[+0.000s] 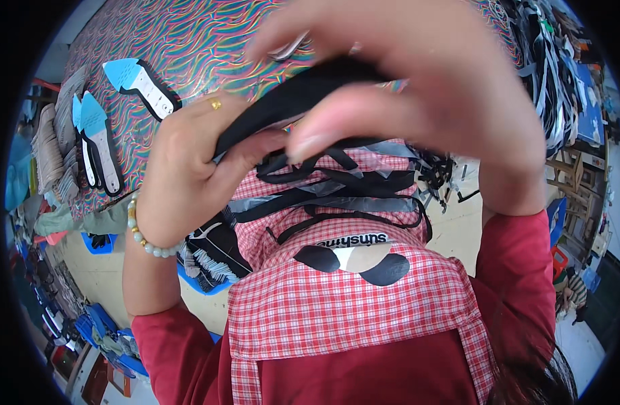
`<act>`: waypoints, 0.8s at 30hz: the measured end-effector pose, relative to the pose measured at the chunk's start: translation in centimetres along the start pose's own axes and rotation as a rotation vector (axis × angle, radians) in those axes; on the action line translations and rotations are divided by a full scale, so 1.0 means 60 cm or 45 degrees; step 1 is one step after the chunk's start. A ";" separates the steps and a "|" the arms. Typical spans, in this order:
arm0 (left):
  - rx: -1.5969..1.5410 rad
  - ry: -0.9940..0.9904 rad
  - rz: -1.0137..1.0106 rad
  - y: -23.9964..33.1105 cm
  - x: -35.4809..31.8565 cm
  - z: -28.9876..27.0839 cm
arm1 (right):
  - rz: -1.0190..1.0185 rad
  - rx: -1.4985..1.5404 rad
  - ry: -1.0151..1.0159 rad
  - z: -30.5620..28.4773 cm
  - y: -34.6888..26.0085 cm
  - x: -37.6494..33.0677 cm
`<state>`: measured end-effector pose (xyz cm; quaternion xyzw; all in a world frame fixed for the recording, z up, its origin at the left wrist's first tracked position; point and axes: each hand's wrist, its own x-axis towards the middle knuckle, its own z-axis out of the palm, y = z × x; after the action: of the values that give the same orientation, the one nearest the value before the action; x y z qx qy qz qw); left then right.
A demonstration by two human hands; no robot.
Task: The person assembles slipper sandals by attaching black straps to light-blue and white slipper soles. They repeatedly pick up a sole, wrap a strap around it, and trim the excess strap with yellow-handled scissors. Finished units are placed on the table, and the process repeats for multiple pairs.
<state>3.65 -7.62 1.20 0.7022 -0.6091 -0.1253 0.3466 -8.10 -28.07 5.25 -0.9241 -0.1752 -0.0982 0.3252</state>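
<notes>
Raised close before me, my left hand [188,152] pinches a curved black cloth-like piece [276,104] between thumb and fingers. A gold ring and a pale bead bracelet show on this hand and wrist. My right hand [452,88] is larger and smeared by motion; its thumb lies below the black piece and its fingers curve above it, around its right end. What the piece is exactly, I cannot make out, since both hands cover much of it. Below them, black strips [303,197] with grey shiny bands lie across my red checked apron [350,310].
On the colourful wavy-patterned table [209,40] lies a blue-and-white sole-shaped piece [143,84] with a black edge. Several similar pieces [97,138] lie farther left, beside grey folded fabric [50,145]. A bundle of black and white strips [549,81] hangs at the right.
</notes>
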 end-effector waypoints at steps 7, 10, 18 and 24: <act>-0.842 0.305 -0.560 0.030 -0.036 0.029 | 0.321 0.795 0.612 0.086 0.005 -0.022; -1.105 0.577 -0.495 0.034 -0.028 0.068 | 0.332 0.834 0.870 0.146 0.007 -0.037; -1.091 0.980 -0.354 0.019 0.010 0.109 | 0.279 0.795 0.993 0.208 0.009 -0.012; -1.084 0.779 -0.467 0.016 -0.003 0.094 | 0.176 0.533 0.891 0.192 0.020 -0.031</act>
<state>-0.53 -9.34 -2.36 0.5990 -0.2440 -0.2092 0.7335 -8.54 -22.11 -4.83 -0.7584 -0.0080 -0.3467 0.5520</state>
